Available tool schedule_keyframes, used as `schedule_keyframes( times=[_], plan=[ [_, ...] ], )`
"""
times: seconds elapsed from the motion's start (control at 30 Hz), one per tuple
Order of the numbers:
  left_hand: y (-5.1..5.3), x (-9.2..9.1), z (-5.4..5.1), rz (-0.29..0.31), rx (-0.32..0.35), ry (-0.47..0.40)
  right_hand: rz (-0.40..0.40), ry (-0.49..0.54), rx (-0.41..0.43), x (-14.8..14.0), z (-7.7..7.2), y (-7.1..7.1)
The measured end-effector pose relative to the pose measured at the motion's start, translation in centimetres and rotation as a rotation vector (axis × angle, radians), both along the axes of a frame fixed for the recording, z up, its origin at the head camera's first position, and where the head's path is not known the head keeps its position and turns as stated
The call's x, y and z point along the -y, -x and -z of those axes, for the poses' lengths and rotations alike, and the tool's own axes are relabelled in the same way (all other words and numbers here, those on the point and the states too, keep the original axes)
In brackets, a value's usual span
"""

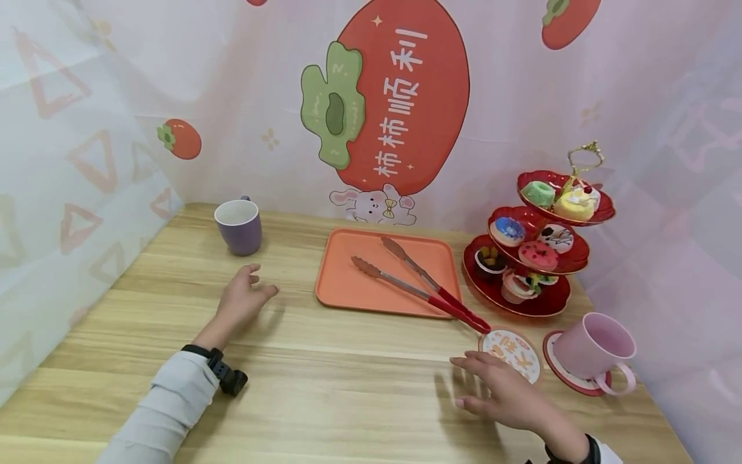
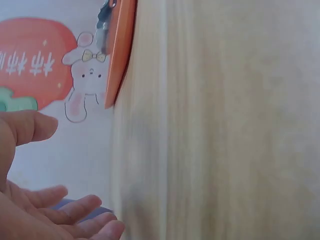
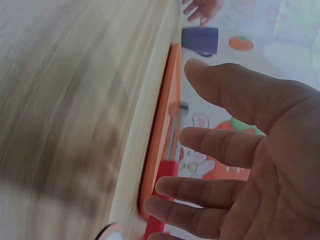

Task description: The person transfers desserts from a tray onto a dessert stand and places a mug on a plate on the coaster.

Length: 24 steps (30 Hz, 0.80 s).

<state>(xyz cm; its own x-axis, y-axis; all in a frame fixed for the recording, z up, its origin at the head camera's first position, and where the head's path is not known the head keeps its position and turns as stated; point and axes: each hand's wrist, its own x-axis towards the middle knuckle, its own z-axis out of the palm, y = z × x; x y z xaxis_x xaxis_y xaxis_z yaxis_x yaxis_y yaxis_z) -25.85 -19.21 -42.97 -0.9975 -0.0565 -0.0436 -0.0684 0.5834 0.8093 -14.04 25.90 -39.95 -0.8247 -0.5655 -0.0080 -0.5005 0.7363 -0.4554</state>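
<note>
My left hand [image 1: 242,298] hovers over the table just in front of a purple mug [image 1: 240,229], fingers relaxed and holding nothing. In the left wrist view a sliver of that mug [image 2: 95,213] shows behind the fingers. My right hand [image 1: 501,390] is held above the table near a round patterned coaster [image 1: 513,351], fingers spread and partly covering it. Tongs [image 1: 429,290] with red handles lie across an orange tray [image 1: 333,293], the handle end reaching past the tray's near right corner toward the coaster. In the right wrist view the red handle [image 3: 167,170] appears beyond the fingertips.
A pink mug [image 1: 591,348] stands on a red-rimmed coaster [image 1: 553,351] at the right. Behind it rises a three-tier red stand [image 1: 498,299] with several toy-like cakes and a gold handle. A printed curtain [image 1: 243,96] closes off the back and sides.
</note>
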Motion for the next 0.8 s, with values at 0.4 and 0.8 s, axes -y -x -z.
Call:
schedule_keyframes(
  times=[0.4, 0.8],
  plan=[
    [2.5, 1.2, 0.0, -0.209, 0.017, -0.099, -0.033, 0.004, 0.075, 2.3, -0.4, 0.2],
    [4.5, 2.5, -0.4, -0.36, -0.015, -0.185, -0.039, -0.018, 0.077, 2.9, -0.1, 0.0]
  ],
)
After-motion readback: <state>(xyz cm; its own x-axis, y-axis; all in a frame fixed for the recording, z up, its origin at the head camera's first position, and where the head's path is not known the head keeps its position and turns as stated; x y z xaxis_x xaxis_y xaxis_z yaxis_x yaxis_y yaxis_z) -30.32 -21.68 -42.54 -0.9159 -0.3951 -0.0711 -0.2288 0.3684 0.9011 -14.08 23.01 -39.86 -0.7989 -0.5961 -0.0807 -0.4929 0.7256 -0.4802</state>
